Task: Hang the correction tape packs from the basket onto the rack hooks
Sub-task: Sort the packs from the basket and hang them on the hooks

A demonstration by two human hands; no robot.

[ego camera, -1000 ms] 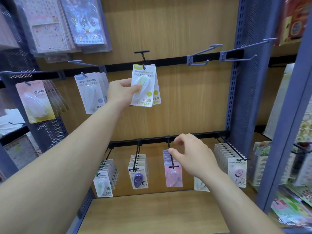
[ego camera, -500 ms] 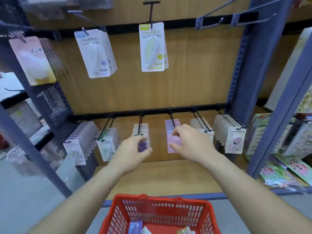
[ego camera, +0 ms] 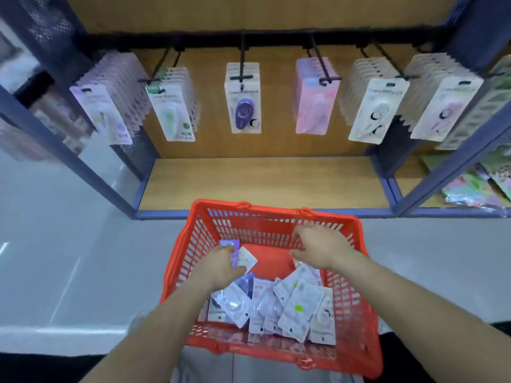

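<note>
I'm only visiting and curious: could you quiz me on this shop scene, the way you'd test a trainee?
1. True or false: the left hand and the right hand are both over the basket.
2. The basket is: A blue, B red, C green.
3. Fill in: just left of the pink packs hangs a front pack holding a ___ dispenser.
Key: 1 true; 2 B; 3 purple.

Reaching forward and down with both bare arms. With the left hand [ego camera: 221,268], palm down, curling the fingers downward; whether gripping anything, not clear. With the right hand [ego camera: 322,248], slightly further ahead, hovering palm down, fingers loosely bent, thumb spread, holding nothing.
</note>
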